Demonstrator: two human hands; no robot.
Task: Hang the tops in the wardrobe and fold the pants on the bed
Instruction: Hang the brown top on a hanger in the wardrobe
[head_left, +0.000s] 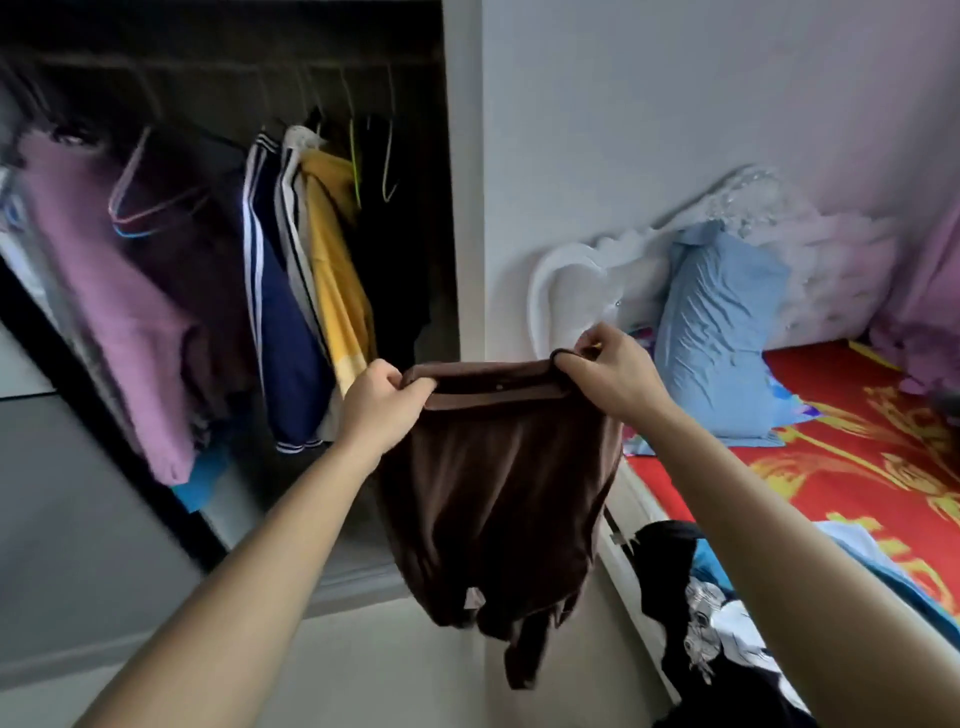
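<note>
A brown garment (498, 499) hangs in the air between the wardrobe and the bed, its waistband stretched flat at the top. My left hand (382, 402) grips the band's left end. My right hand (610, 371) pinches its right end, with a dark loop showing at the fingers. The open wardrobe (462, 208) on the left holds several hung tops: lilac, navy with white stripes, yellow and black. The bed (852, 457) with a red and gold sheet lies to the right.
Empty hangers (150, 208) hang among the tops on the rail. A blue pillow (722, 332) leans on the white headboard. A pile of black, printed and blue clothes (701, 613) lies at the bed's near edge. Grey floor shows below the wardrobe.
</note>
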